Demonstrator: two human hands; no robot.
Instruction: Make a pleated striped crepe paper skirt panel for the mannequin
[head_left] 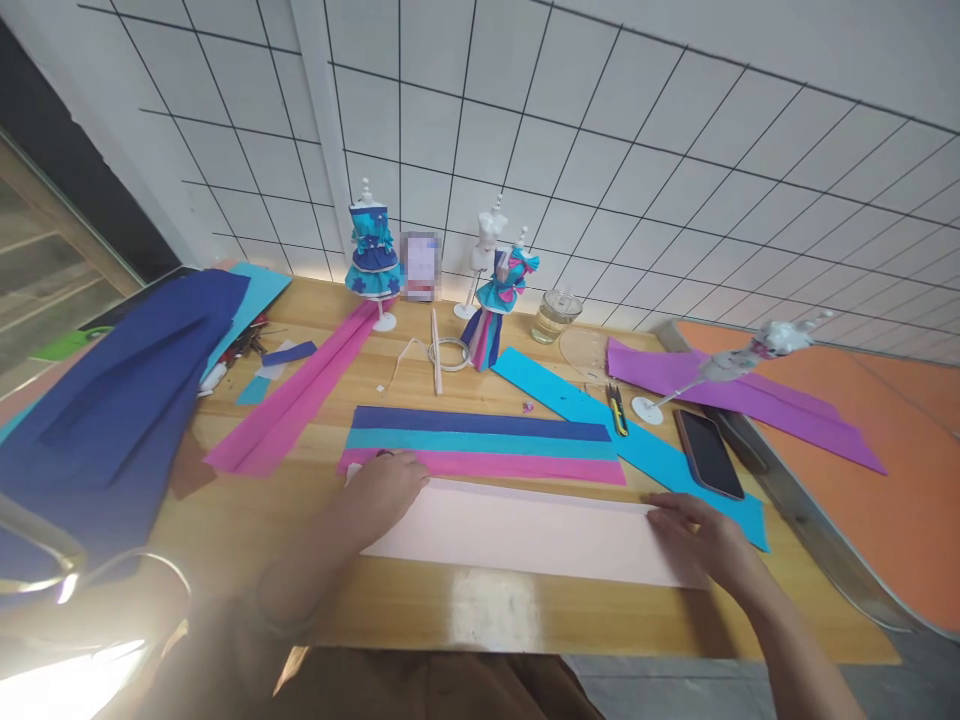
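Observation:
A pale pink paper strip [517,530] stretches sideways near the front of the wooden table. My left hand [390,490] is closed on its left end, fingers close together and partly hidden. At the other end, my right hand [701,540] has thumb and fingers on the strip's upper right corner. Just beyond lie overlapping layers of crepe paper: a dark blue strip [480,422], a turquoise strip [480,443] and a bright pink strip [525,467]. The pale strip's upper edge runs close below the bright pink one.
Small dressed mannequins [373,250] [510,280] and a bare one [490,235] stand at the back. A glass [555,317], yellow thread snips [617,410], a phone [709,455] and a tilted mannequin [735,362] are right. Dark blue paper [127,400] covers the left.

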